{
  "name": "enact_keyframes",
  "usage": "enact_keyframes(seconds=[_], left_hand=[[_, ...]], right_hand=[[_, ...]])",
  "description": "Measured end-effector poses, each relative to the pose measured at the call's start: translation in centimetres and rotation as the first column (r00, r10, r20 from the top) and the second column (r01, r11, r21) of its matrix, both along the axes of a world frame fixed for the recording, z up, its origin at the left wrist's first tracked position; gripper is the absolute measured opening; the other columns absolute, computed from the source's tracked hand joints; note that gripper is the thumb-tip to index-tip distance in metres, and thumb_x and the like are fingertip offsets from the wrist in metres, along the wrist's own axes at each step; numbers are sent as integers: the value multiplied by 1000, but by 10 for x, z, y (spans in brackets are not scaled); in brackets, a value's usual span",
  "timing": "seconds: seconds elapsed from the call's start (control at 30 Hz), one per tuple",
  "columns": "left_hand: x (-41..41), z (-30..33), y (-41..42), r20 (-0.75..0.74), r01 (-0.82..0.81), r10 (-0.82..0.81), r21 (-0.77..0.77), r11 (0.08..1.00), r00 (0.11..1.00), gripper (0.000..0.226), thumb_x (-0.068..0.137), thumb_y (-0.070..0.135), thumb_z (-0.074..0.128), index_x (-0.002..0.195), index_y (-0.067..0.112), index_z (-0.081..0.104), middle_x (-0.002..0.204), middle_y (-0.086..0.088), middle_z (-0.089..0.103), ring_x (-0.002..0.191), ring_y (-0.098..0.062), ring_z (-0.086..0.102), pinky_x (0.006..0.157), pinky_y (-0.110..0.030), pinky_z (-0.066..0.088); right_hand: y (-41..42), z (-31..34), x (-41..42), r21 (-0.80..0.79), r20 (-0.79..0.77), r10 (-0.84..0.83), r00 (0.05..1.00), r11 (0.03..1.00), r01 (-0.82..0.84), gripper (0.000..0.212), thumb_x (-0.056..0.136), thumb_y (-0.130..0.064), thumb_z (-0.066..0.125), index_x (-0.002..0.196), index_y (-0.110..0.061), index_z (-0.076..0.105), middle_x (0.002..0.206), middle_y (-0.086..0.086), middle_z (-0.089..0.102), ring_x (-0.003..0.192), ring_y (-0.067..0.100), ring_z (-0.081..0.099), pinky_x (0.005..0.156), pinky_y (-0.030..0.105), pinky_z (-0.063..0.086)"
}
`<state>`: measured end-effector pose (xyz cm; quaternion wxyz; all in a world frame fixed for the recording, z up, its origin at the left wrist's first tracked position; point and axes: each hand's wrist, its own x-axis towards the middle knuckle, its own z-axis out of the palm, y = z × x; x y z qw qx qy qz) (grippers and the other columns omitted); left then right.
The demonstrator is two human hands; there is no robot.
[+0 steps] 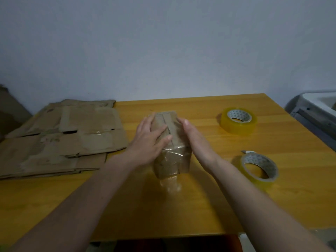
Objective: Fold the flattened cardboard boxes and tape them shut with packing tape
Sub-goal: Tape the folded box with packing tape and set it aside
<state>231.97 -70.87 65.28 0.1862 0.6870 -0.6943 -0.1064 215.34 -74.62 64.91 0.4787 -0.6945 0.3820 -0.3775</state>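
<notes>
A small folded cardboard box (172,160) stands in the middle of the yellow wooden table (209,197), with clear tape across its near side and a strip trailing onto the table. My left hand (151,137) lies flat on the box's top flaps, fingers straight. My right hand (196,139) presses flat against the box's right side. Two rolls of clear packing tape sit to the right: one lying flat at the back (238,120), one tilted on edge nearer me (259,167).
A stack of flattened cardboard boxes (60,137) covers the table's left part. A grey-white basin or bin (316,108) stands beyond the table's right edge. The wall runs right behind the table.
</notes>
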Motion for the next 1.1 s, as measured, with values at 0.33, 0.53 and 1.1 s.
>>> enact_keyframes(seconds=[0.33,0.53,1.1], left_hand=[[16,-22,4,-171,177,-176,-9,984,969,94,73,70,62,152,36,24,160,15,9,146,-3,-13,117,-40,6],[16,-30,6,-83,184,-189,-64,981,978,124,54,56,86,152,27,16,160,11,11,147,-6,-14,117,-39,10],[-6,-45,-10,-489,-74,-122,-363,929,864,61,93,49,24,97,4,65,118,-2,60,132,-4,34,112,-34,26]], right_hand=[[-26,-38,-14,-468,-391,24,920,856,-221,67,86,-67,37,140,-29,46,149,-9,37,135,7,35,111,31,31],[-34,-32,-21,-459,-468,103,878,821,-341,78,75,-59,66,141,-22,45,151,-6,32,137,6,32,113,30,30],[-20,-34,18,-129,98,-2,995,992,15,47,94,-38,36,104,-10,73,130,-1,54,123,2,47,111,31,33]])
